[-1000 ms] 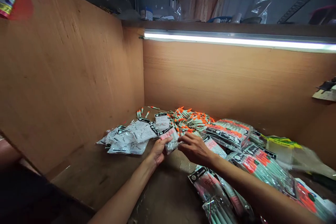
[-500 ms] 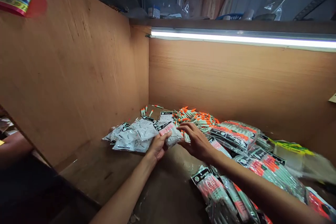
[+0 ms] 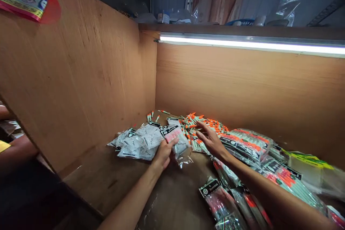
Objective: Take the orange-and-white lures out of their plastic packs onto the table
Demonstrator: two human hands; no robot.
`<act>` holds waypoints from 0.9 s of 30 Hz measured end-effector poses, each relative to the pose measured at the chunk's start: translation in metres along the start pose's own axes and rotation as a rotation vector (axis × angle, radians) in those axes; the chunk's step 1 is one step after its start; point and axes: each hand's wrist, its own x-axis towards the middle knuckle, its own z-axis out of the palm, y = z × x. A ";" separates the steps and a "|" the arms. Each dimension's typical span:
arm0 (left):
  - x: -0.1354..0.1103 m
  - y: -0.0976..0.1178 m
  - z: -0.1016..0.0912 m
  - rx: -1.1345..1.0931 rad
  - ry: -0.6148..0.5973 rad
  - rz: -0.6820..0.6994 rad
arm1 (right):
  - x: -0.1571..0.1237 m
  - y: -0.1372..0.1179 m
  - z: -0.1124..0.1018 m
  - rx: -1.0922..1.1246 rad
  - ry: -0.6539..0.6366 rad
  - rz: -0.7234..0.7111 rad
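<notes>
My left hand (image 3: pixel 163 152) grips a small clear plastic packet (image 3: pixel 179 143) with a black header and pink card inside, held just above the wooden bench. My right hand (image 3: pixel 211 138) is stretched out with fingers spread over a heap of loose orange-and-pale-green fishing floats (image 3: pixel 202 122) at the back of the bench; it holds nothing. To the left of my left hand lies a pile of small clear packets with black headers (image 3: pixel 138 139).
Long filled packets of floats (image 3: pixel 244 142) are stacked along the right, with more near the front (image 3: pixel 219 198). Plywood walls (image 3: pixel 81 79) close the bench on the left and back, under a lit tube lamp (image 3: pixel 250 43). Another person's arm (image 3: pixel 16 149) shows at far left.
My right hand let go of the packet and moved back and right to the loose floats, fingers spreading. My left hand kept the packet, which now hangs open lower.
</notes>
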 end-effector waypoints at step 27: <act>0.011 -0.021 -0.003 0.352 0.092 0.389 | 0.162 0.077 -0.071 -0.115 0.807 0.244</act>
